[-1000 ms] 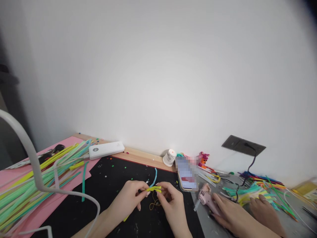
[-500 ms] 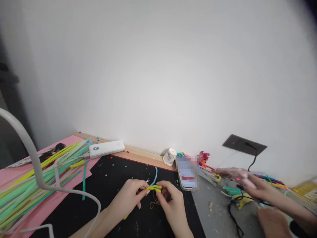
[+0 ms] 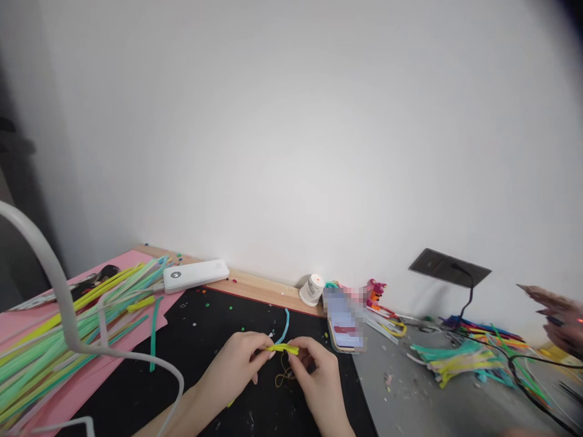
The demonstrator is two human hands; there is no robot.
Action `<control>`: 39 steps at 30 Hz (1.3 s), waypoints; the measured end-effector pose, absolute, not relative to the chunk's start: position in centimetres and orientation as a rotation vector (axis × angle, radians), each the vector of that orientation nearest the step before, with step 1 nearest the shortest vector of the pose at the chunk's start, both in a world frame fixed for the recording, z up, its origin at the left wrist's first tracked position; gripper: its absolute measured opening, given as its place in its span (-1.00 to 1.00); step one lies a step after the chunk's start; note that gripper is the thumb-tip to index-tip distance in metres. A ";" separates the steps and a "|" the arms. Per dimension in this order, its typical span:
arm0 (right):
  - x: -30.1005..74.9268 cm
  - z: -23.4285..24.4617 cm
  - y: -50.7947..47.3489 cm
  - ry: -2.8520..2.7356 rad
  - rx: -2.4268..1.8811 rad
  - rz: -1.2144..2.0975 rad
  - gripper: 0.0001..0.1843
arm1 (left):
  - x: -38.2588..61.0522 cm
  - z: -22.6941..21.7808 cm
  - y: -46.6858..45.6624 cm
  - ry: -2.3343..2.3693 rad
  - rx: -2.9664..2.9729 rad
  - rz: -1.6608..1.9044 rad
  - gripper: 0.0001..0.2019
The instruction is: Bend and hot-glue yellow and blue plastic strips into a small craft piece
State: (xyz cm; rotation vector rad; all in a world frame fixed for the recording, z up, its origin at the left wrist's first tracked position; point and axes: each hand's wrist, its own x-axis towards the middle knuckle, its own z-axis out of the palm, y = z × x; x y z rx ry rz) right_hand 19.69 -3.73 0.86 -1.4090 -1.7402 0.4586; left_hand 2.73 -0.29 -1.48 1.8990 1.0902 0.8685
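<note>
The yellow pipe cleaner [image 3: 282,348] is probably very light and soft-coated, with a wire core that bends easily and keeps its shape. It looks best held near the ends, as it is here. It is short, bright yellow and seems folded double, lying level just above the black mat [image 3: 200,346] on the near worktop [image 3: 410,394]. The left hand [image 3: 234,364] and the right hand [image 3: 319,373] each pinch one end with their fingers [image 3: 264,354] pressed together. A thin brown loop [image 3: 282,374] lies beneath, a blue pipe cleaner [image 3: 285,325] just beyond, a phone [image 3: 344,328] to the right, and another person's hand [image 3: 558,315] far right.
</note>
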 end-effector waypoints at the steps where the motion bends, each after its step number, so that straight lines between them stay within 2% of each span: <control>1: 19.7 0.8 -3.7 -1.737 -1.414 0.462 -0.87 | 2.7 -1.4 -0.3 1.100 1.913 0.870 -0.74; 16: 19.9 0.2 -3.4 -1.661 -1.496 0.549 -0.87 | 2.5 -0.8 -0.6 1.136 1.975 0.928 -0.80; 39: 20.4 0.4 -3.4 -1.955 -1.329 0.266 -0.82 | 2.7 -1.0 -0.4 1.116 1.933 0.913 -0.77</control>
